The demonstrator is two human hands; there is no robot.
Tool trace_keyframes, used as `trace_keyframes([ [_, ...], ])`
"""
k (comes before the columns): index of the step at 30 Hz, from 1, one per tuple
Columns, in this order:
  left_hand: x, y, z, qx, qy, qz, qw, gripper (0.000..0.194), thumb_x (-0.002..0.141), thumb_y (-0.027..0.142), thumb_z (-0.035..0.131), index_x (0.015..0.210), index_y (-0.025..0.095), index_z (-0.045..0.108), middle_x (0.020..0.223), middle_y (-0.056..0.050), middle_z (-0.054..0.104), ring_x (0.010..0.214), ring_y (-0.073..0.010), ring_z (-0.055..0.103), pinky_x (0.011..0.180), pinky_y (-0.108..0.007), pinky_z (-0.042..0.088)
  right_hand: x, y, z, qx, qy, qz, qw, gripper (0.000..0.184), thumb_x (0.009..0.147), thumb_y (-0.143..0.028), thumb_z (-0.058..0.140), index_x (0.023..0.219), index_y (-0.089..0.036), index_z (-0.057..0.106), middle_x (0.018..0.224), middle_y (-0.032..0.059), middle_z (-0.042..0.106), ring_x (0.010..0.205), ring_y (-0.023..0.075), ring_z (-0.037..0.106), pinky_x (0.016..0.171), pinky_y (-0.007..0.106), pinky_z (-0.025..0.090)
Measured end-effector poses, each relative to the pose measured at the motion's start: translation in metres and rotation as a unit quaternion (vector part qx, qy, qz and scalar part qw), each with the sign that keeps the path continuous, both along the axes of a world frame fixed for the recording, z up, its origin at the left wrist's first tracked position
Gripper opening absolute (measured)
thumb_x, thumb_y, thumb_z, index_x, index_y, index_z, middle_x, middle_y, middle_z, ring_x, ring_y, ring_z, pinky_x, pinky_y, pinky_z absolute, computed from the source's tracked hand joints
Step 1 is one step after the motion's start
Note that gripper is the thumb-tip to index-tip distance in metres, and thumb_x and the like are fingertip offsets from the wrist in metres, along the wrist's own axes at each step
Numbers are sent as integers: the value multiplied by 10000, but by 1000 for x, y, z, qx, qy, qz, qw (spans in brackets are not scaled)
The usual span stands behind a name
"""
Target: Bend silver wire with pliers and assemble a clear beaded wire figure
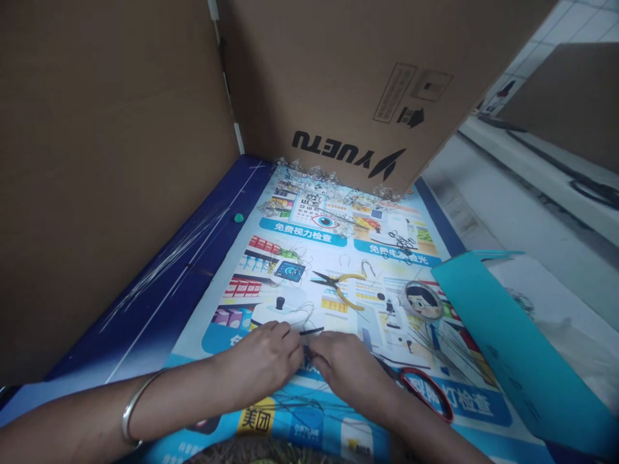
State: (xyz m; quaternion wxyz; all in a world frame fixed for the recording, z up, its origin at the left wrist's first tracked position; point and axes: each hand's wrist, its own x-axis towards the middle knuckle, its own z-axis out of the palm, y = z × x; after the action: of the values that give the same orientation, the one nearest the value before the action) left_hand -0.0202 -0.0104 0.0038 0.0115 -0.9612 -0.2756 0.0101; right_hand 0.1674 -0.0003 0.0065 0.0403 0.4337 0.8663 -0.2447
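Side by side at the near part of the printed poster, my left hand (pixel 276 356) and my right hand (pixel 344 364) are both closed, thumbs and fingers pinched close together. What they grip is too small and too covered by the fingers to name. A short, thin dark piece (pixel 312 331) shows just beyond the fingertips, and fine looped wire (pixel 304 314) lies past it. Farther forward, pliers with yellow handles (pixel 349 299) lie with their jaws apart. Scissors with a red-rimmed handle (pixel 445 407) lie partly under my right forearm. Thin dark wires (pixel 314 406) spread beneath my wrists.
Cardboard panels (pixel 333 77) wall the left and back. Clear bead-like pieces (pixel 314 174) line the back edge. A turquoise box (pixel 512 335) stands right. Pale strands (pixel 167 264) and a green round piece (pixel 238 218) lie left. Small dark rings (pixel 401 245) sit back right.
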Motion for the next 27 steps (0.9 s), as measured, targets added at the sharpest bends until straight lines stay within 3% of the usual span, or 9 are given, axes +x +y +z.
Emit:
trace_keyframes([
  [13,-2,3,-3,-19,-6,9,1000,91,797,73,520,852,142,544,813,-63,581,743,-211,540,601,-317,464,-2,6,4,-7,-20,-10,1000,243,859,-188,403,742,-193,617,777,38,659,706,152,570,601,246,292],
  [20,-4,10,-7,-56,-70,55,994,144,781,44,506,879,125,574,849,-78,600,756,-218,555,660,-351,498,1,9,0,-14,65,-61,996,181,817,-153,453,712,-191,595,741,6,638,695,130,551,614,228,309],
  [24,-6,16,-14,-99,-150,125,976,172,795,50,460,845,140,599,777,-58,601,730,-193,571,633,-309,491,2,13,-1,-76,162,-138,974,136,742,-118,496,669,-190,586,634,-31,586,626,111,513,579,217,316],
  [27,-7,20,-15,-139,-229,161,950,183,813,82,451,805,154,619,733,-31,610,691,-154,580,612,-259,473,4,14,-8,-180,259,-203,927,89,718,-140,517,679,-191,578,591,-39,559,584,110,513,545,211,357],
])
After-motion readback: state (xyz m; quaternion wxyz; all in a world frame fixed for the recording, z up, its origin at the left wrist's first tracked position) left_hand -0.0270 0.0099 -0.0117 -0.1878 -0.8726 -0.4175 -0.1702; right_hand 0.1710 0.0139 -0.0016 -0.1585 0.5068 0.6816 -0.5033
